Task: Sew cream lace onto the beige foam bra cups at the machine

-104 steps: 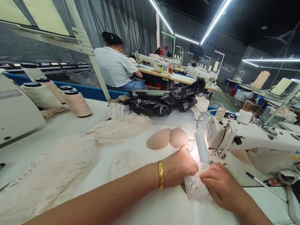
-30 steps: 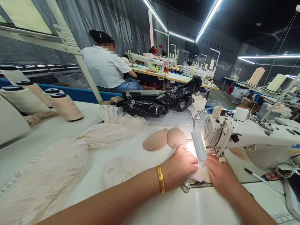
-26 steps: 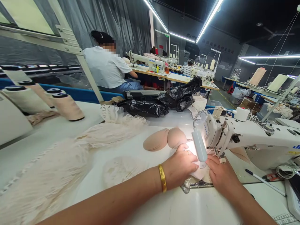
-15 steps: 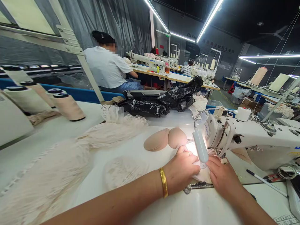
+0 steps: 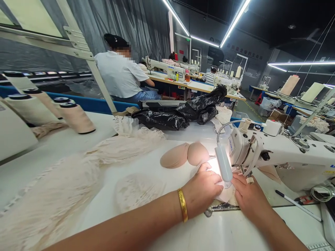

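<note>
Under the white sewing machine's head, a pale pink fabric piece lies in the bright light of a small gooseneck lamp. My left hand, with a gold bracelet at the wrist, rests on its left side, fingers curled and closed on it. To the right, my right hand lies palm down beside the needle area, fingers stretched out against the fabric. The lamp and my fingers hide the stitching spot. Just beyond my left hand sit beige moulded bra cups, several of them stacked.
Cream lace spreads over the table's left side, with thread cones behind it. A black plastic bag lies at the back. Right of the machine bed are a pen and a coiled cable. A co-worker sits beyond.
Almost nothing differs. Both hands stay at the machine with the fabric in about the same place; the view has shifted very slightly.
</note>
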Demonstrator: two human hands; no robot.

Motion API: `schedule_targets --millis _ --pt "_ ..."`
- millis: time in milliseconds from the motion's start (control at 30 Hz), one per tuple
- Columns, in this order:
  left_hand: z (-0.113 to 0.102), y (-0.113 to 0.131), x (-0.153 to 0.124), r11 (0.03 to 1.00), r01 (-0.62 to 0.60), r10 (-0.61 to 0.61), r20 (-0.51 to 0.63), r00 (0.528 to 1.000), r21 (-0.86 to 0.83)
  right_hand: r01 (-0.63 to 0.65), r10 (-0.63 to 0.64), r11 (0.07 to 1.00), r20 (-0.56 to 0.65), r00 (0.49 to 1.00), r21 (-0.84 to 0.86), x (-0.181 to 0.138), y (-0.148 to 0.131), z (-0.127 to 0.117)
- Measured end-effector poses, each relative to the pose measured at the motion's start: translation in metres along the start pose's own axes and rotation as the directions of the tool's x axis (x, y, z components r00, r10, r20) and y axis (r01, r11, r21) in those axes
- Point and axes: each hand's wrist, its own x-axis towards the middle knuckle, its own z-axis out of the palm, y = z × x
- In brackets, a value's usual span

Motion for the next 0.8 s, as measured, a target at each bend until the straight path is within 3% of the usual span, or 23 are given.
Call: schedule_targets --millis 167,367,800 --pt "-0.002 0.002 -0.001 1.0 0.007 -0.007 0.009 1.0 0.011 0.054 -0.048 0.998 -0.133 0.99 0.044 -0.003 0.002 -0.005" --pt "-0.005 -0.003 0.001 1.0 0.011 -0.013 0.105 0.994 0.016 0.057 -0.017 0.993 -0.345 0.939 0.105 -0.004 -0.001 -0.012" --pt "-0.004 0.004 0.0 0.999 0.022 -0.025 0.089 0.996 0.031 0.07 -0.005 0.984 -0.367 0.93 0.163 0.0 0.002 -0.012"
